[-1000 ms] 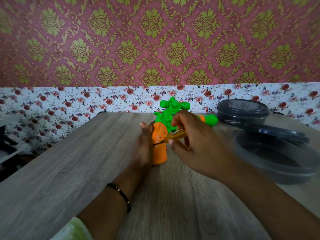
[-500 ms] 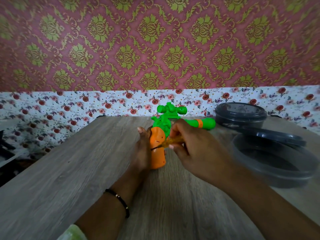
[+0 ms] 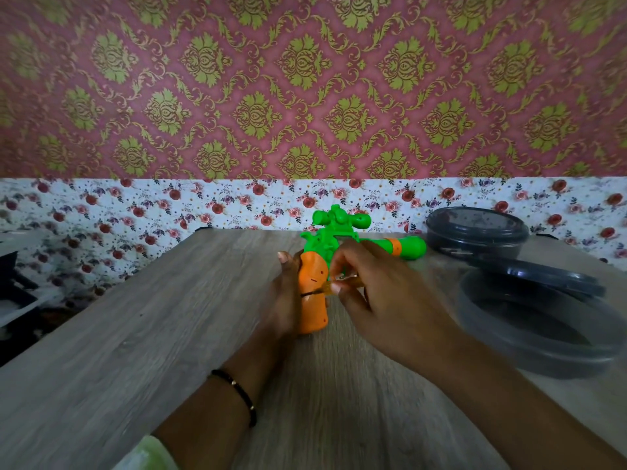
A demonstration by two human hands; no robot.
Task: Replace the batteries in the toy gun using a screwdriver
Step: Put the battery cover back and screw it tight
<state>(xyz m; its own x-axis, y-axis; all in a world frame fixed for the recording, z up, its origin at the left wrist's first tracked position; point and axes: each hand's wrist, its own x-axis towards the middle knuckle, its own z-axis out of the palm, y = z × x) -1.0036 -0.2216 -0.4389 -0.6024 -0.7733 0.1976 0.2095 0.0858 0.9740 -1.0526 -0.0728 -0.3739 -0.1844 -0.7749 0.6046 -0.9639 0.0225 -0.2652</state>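
A green toy gun point(image 3: 327, 244) with an orange grip point(image 3: 312, 300) stands on its grip in the middle of the wooden table point(image 3: 135, 334), barrel pointing right. My left hand point(image 3: 283, 300) wraps the grip from the left and steadies it. My right hand point(image 3: 376, 300) pinches a small screwdriver point(image 3: 325, 289) with an amber handle. Its dark tip touches the side of the orange grip. The rest of the handle is hidden by my fingers.
A dark round container with a lid point(image 3: 475, 234) stands at the back right. Nearer, an open dark round container point(image 3: 539, 327) sits with its lid point(image 3: 543, 274) leaning on its far rim. The table's left edge runs diagonally past dark clutter point(image 3: 17, 293).
The view has tilted slightly, so the toy sits a little lower in the frame. My right hand has shifted the screwdriver a bit down the orange grip. My left hand keeps its hold.
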